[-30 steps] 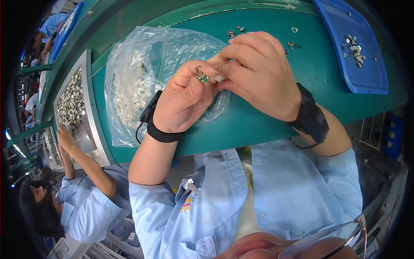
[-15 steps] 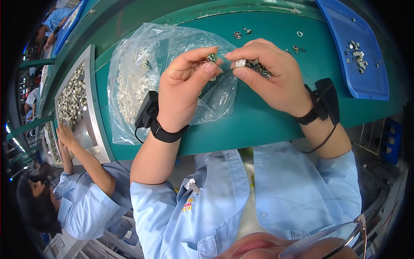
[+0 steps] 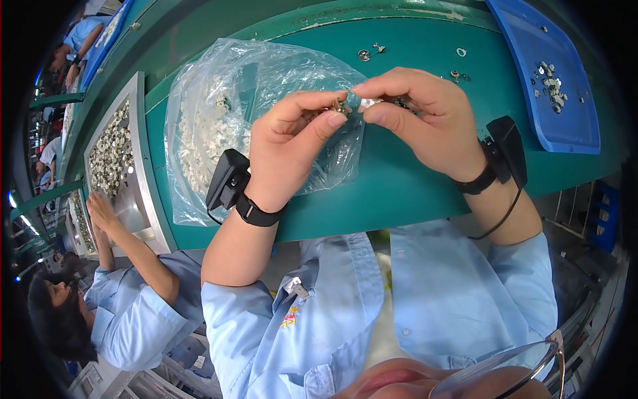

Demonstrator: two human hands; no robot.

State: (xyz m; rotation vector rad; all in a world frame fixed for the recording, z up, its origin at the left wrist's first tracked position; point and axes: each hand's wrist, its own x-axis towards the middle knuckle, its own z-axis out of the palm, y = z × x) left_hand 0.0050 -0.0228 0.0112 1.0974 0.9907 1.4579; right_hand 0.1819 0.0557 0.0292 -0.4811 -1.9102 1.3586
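Above the green bench, my left hand pinches a small metal part between thumb and forefinger. My right hand faces it, its fingertips closed on a small white part. More dark metal pieces show partly inside the right palm. The fingertips of both hands nearly meet, and the exact kind of these small parts is too fine to make out. Behind and left of my left hand lies a clear plastic bag with many small white parts in it.
A blue tray with a few small parts stands at the right. Loose metal pieces and a white ring lie on the green bench. At left, a co-worker reaches to a metal-framed tray of parts.
Both hands have come down slightly toward me, and their fingertips are closer together. The metal part in my left fingers has turned. The dark pieces in my right palm are more covered.
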